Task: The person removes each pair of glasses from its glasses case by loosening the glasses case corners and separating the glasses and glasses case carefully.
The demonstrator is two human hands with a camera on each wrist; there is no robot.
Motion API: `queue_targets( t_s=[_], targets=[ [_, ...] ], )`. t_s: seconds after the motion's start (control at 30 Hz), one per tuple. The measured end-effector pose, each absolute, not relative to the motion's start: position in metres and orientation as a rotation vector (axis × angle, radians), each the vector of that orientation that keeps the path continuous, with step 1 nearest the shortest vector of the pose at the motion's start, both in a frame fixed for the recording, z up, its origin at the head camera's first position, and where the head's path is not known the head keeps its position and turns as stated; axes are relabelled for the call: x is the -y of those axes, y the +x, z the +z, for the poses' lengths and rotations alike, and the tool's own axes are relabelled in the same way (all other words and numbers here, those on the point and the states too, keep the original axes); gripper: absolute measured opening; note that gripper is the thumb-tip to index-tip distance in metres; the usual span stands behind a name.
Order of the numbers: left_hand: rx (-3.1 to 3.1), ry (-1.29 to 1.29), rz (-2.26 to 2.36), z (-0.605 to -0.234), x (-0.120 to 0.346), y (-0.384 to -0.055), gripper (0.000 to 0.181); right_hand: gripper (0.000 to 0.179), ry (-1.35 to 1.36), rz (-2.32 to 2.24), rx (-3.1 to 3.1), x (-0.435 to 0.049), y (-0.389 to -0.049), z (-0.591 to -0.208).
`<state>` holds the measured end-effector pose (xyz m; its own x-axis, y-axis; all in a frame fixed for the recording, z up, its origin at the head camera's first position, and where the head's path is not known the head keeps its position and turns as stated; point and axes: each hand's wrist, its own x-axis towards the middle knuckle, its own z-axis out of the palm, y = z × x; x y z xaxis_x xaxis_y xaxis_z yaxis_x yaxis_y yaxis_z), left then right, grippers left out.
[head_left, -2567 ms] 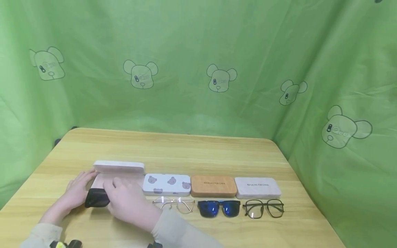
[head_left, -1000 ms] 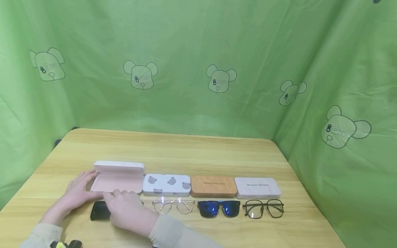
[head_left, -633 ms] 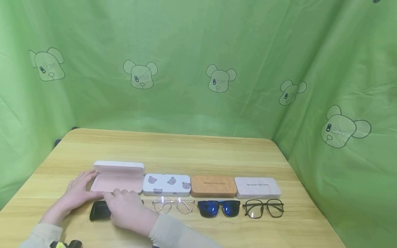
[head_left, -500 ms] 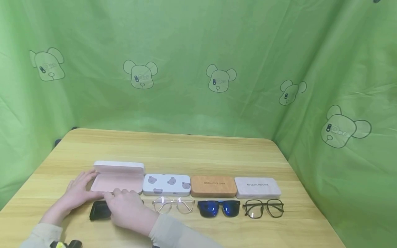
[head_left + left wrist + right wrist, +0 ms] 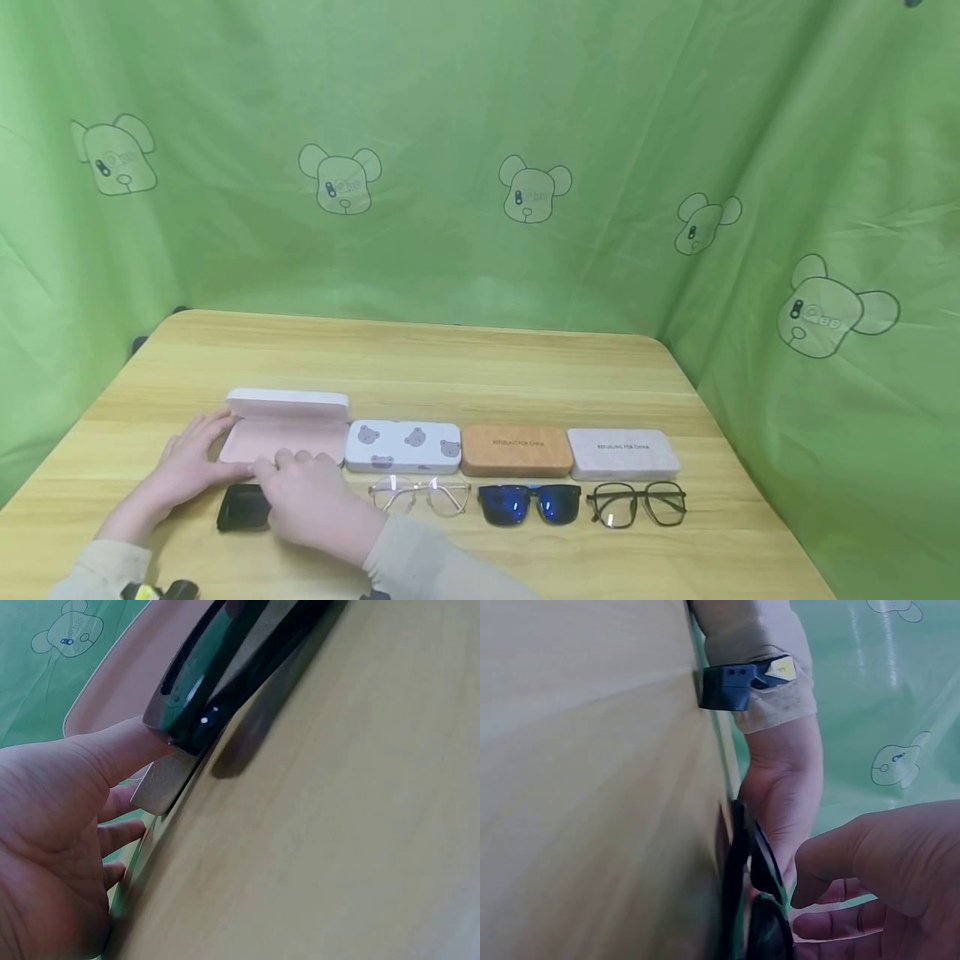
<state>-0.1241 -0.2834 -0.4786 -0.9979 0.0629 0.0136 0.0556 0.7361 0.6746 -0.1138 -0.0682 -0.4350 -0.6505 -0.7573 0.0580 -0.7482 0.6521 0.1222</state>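
An open pink-lined glasses case [image 5: 285, 440] stands at the left of the table. My left hand [image 5: 187, 467] holds its left end, thumb along the front edge and fingers at the back corner. Dark sunglasses [image 5: 243, 507] lie folded right in front of the case. Over their right part is my right hand [image 5: 315, 504], which hides that part in the head view. In the right wrist view the right hand's thumb [image 5: 821, 866] and fingers stand close beside the sunglasses [image 5: 769, 900]. The left thumb tip comes right up to the sunglasses in the left wrist view.
To the right, in a row, are a bear-print case [image 5: 403, 447], a brown case [image 5: 517, 451] and a pale case [image 5: 624, 455], all closed. Before them lie thin-rimmed glasses [image 5: 420, 496], blue-lensed sunglasses [image 5: 529, 505] and black-rimmed glasses [image 5: 637, 505]. Green curtain surrounds the table.
The right hand brought the dark sunglasses from over the case's front edge down onto the table before it. Since then that hand has shifted slightly up and right. The left hand stays put.
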Motion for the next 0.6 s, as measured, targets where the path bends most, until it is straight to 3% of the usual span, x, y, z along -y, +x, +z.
queue_targets(
  t_s=[0.6],
  targets=[
    [-2.928, 0.097, 1.136, -0.48, 0.282, -0.123, 0.094, 0.019, 1.209, 0.052, 2.453, 0.049, -0.138, -0.42]
  ],
)
